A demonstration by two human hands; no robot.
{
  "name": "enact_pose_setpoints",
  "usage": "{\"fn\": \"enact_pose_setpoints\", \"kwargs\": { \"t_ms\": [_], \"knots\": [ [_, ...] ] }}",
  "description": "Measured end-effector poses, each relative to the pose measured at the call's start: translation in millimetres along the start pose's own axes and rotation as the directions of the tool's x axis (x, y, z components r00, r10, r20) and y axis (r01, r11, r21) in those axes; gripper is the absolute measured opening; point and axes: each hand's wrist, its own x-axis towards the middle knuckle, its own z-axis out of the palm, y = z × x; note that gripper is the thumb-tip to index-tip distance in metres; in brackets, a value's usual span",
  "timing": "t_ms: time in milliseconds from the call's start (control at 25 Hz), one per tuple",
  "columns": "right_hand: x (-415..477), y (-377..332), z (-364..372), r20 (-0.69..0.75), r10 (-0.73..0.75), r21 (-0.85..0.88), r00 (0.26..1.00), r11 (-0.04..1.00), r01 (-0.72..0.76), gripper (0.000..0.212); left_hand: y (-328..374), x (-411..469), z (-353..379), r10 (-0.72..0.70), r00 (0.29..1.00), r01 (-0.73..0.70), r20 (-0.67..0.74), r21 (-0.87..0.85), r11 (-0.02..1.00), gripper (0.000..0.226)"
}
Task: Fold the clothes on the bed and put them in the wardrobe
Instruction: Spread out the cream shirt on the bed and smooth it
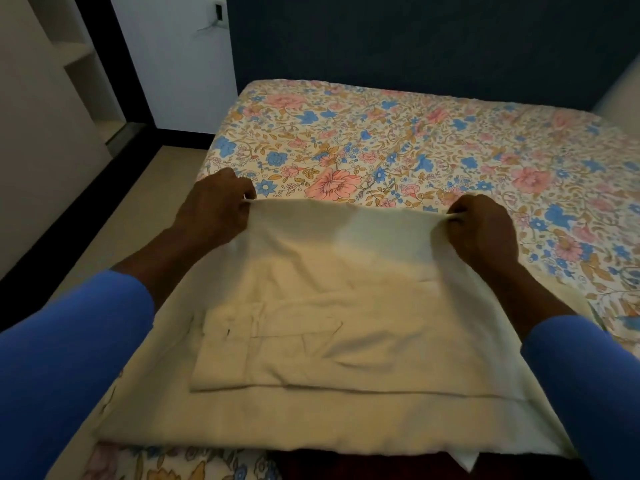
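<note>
Currently, the far edge of a cream-beige cloth garment [346, 289] is pinched at its two corners. The left corner is held between the curled fingers and thumb of the left hand [214, 206], and the right corner is held likewise by the right hand [481, 226]. The edge is drawn taut between them and appears raised above the bed. Long blue sleeves [62, 358] are seen behind both bare forearms.

The garment is spread in layers on the near end of a bed [415, 143], which is covered by a floral sheet in pink, blue and ochre. A sewn rectangular pocket panel [242, 341] is seen on the upper layer, toward the bed's left side. A small dark mark on that panel is too small to be read. At the bed's near edge, a dark red patch [346, 462] is partly covered by the garment; what it is cannot be told.

Left of the bed, a beige floor [138, 202] and pale open wardrobe shelves [76, 57] are seen. Beyond the bed's far left corner a white door [180, 64] is seen, and behind the bed a dark blue wall [415, 39].
</note>
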Motion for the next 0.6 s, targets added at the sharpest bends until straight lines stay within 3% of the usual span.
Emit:
{"fn": "enact_pose_setpoints", "kwargs": {
  "t_ms": [80,160,240,360,480,520,600],
  "knots": [
    [-51,4,-24,-0.154,-0.016,0.073,0.988,0.997,0.027,0.019,13,-52,-17,0.033,0.983,-0.045,-0.183,-0.059,0.997,0.023],
    [-112,15,-40,-0.191,-0.013,0.058,0.982,0.998,0.025,0.020,21,-112,-25,0.040,0.983,-0.044,-0.181,-0.018,0.999,0.023],
    [-162,25,-42,-0.098,-0.008,-0.039,0.995,0.999,0.004,0.018,27,-158,-23,0.017,0.999,-0.014,-0.036,0.079,0.997,0.020],
    [-185,22,-47,0.125,0.078,-0.199,0.989,0.979,-0.052,0.011,37,-188,-29,-0.230,0.953,0.186,0.199,0.218,0.958,0.026],
    [-172,3,-65,0.262,0.163,-0.353,0.951,0.933,-0.063,0.015,42,-189,-40,-0.389,0.904,0.307,0.179,0.363,0.880,0.030],
    [-170,-2,-69,0.267,0.173,-0.394,0.948,0.918,-0.056,0.017,46,-186,-41,-0.383,0.915,0.315,0.126,0.366,0.875,0.031],
    [-172,-10,-70,0.238,0.163,-0.429,0.957,0.902,-0.047,0.023,53,-177,-33,-0.261,0.960,0.236,0.104,0.202,0.950,0.044]
  ]
}}
